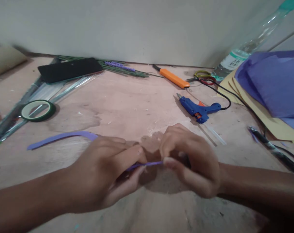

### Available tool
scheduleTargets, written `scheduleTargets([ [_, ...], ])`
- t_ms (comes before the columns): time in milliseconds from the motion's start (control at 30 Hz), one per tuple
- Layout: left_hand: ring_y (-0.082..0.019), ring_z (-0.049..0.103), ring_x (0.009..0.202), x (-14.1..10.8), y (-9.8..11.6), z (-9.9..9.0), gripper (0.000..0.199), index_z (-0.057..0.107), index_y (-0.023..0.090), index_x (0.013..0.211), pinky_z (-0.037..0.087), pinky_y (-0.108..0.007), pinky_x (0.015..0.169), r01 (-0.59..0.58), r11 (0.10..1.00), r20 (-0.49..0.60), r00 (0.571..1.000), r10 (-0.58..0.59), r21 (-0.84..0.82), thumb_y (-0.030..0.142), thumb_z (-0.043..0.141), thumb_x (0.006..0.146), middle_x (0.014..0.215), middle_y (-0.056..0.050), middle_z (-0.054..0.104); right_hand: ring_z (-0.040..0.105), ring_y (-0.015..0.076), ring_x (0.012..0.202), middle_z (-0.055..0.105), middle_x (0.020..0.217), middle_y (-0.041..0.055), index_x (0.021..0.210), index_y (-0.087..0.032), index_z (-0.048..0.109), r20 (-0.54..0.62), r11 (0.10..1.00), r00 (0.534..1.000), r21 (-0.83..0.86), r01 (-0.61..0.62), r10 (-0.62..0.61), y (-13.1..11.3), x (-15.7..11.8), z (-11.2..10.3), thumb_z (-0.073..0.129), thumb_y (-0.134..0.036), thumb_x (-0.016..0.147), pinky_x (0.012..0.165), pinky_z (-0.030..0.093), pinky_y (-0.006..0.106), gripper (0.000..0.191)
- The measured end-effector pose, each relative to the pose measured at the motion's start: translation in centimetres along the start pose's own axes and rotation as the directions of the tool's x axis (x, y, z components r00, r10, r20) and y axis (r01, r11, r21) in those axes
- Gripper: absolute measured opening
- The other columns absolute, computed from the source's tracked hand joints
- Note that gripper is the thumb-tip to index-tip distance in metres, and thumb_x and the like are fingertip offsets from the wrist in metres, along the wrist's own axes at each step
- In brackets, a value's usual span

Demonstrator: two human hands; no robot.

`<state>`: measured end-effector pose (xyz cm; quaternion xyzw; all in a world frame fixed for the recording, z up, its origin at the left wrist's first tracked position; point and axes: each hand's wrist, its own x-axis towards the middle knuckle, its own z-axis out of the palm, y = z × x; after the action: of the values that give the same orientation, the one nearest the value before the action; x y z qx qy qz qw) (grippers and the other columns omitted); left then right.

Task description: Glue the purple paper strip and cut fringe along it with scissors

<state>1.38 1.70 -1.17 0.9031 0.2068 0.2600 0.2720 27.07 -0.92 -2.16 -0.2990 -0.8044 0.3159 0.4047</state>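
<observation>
- The purple strip [153,163] runs in a short, straight line between my two hands, at the near middle of the desk [127,106], and looks thin and blurred there.
- My left hand [100,171] comes in from the near left, its back turned up; the fingers [131,157] curl over the strip and the thumb lies beneath, so they are closed on it.
- My right hand [195,158] comes from the right with its wrist bent and knuckles arched; thumb tip and fingers are pinched together on the strip's other end.
- The two sets of fingertips face each other, near but apart, with the strip the only thing across the gap.
- A flat purple band [61,137] reaches out to the left from behind my left hand, curving a little; my hand hides whether it joins the strip.
- Beyond my right hand lies a blue glue gun [197,108], nozzle to the far left, with a clear stick [218,134] just on its near side.
- Farther off are an orange cutter [174,78] and, just to its right, scissors [206,78].
- At far left, a black phone [69,69] rests over green stems [137,74]; a green tape roll [51,111] lies nearer.
- At far right, purple sheets [275,87] lie on yellow ones [260,110] beside a bottle [236,60].
</observation>
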Motion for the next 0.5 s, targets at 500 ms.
scheduleTargets([
  [500, -0.014, 0.064, 0.063, 0.1, -0.7, -1.7, 0.020, 0.068, 0.027, 0.102, 0.049, -0.026, 0.060, 0.021, 0.988, -0.116, 0.992, -0.039, -0.153, 0.009, 0.065, 0.095, 0.077, 0.003, 0.072, 0.048, 0.0162, 0.069, 0.051, 0.079, -0.0029, 0.087, -0.025, 0.052, -0.260, 0.949, 0.913, 0.073, -0.307, 0.315, 2.4, 0.3, -0.8, 0.056, -0.031, 0.120, 0.064, 0.039, 0.034, 0.034],
])
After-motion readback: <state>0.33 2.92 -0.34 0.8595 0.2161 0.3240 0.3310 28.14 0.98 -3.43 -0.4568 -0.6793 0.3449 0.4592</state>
